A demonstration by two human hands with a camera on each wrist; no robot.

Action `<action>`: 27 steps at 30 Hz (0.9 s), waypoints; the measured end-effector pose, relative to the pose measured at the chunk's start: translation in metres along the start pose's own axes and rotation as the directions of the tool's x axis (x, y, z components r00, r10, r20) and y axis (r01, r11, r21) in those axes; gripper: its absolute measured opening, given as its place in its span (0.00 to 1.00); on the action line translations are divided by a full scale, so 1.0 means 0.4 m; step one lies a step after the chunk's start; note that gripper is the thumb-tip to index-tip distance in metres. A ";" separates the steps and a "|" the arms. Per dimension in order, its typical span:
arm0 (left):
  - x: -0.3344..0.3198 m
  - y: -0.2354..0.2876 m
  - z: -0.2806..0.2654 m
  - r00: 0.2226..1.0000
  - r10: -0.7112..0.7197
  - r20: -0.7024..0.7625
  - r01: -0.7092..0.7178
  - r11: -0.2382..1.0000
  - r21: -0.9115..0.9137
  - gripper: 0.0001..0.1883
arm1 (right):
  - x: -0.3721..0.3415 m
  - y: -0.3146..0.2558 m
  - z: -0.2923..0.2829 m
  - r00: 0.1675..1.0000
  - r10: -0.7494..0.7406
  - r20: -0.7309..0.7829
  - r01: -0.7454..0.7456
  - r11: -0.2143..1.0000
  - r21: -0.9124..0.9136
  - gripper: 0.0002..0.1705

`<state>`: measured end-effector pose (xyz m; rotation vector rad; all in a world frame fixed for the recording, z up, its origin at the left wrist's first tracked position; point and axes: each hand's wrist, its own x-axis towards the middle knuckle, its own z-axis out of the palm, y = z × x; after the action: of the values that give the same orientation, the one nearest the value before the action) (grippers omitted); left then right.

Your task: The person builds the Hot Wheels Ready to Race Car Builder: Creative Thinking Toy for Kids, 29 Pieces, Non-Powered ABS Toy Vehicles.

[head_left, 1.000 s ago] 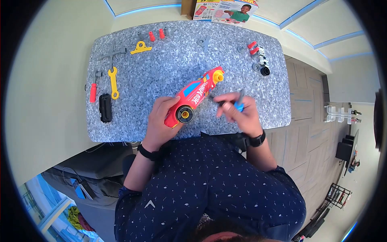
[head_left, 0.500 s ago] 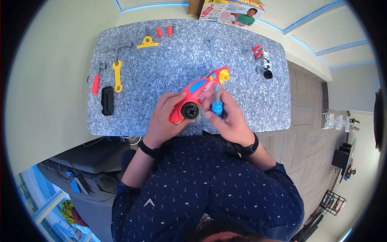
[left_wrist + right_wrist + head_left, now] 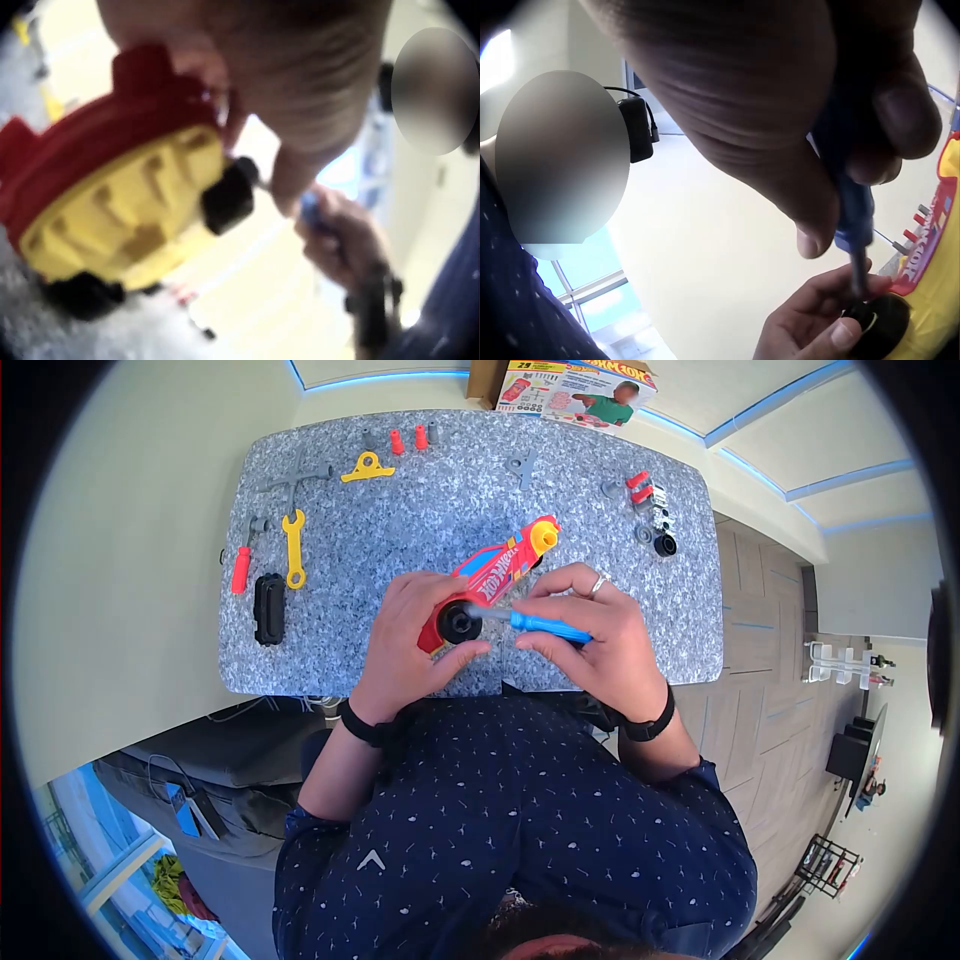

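left hand [image 3: 405, 640]: fingers curled round the rear of a toy car, thumb below the wheel; grip closed to the car's width.
right hand [image 3: 605, 640]: thumb and fingers closed in a pinch on a blue-handled screwdriver [image 3: 548, 627], its grey shaft pointing toward the left hand and reaching the wheel.
toy car [image 3: 490, 582], red, lettered side up: held in the left hand, far end angled away between both hands, with a yellow hub [image 3: 543, 537] there.
black wheel [image 3: 460, 623]: on the car, just beside the left thumb.
left of the left hand: black part [image 3: 268, 610], yellow wrench [image 3: 294, 550], red-handled tool [image 3: 241, 571].
beyond the left hand: grey t-shaped tool [image 3: 295, 479], yellow bracket [image 3: 367, 467], two red pegs [image 3: 409, 440].
beyond both hands: grey piece [image 3: 523, 470], printed box [image 3: 575, 392].
beyond the right hand, well apart: small black wheel [image 3: 665, 545] near red pieces [image 3: 640, 488].
all loose parts: on the speckled table [image 3: 450, 500], the box past its far edge.
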<state>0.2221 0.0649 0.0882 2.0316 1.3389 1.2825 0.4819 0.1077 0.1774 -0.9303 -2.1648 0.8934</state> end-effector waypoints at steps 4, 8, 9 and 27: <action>0.009 0.000 -0.004 1.000 0.020 0.004 -0.020 0.999 -0.047 0.35 | 0.040 -0.021 -0.011 0.993 -0.121 -0.001 0.121 0.993 0.003 0.16; 0.004 -0.001 -0.002 0.999 -0.037 0.014 0.038 0.994 -0.098 0.32 | 0.077 -0.052 -0.005 0.983 -0.180 0.021 0.180 0.984 -0.013 0.17; 0.005 0.002 0.000 0.999 -0.047 0.009 0.047 0.992 -0.114 0.31 | 0.084 -0.052 0.001 0.983 -0.180 0.045 0.182 0.983 -0.026 0.18; -0.020 -0.028 0.002 0.994 -0.098 -0.047 0.075 0.929 -0.362 0.20 | 0.152 -0.070 0.035 0.958 -0.270 0.100 0.253 0.955 0.157 0.20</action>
<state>0.2161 0.0633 0.0761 1.6755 1.1079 1.4426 0.4266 0.1358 0.2068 -0.5154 -2.2259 0.9769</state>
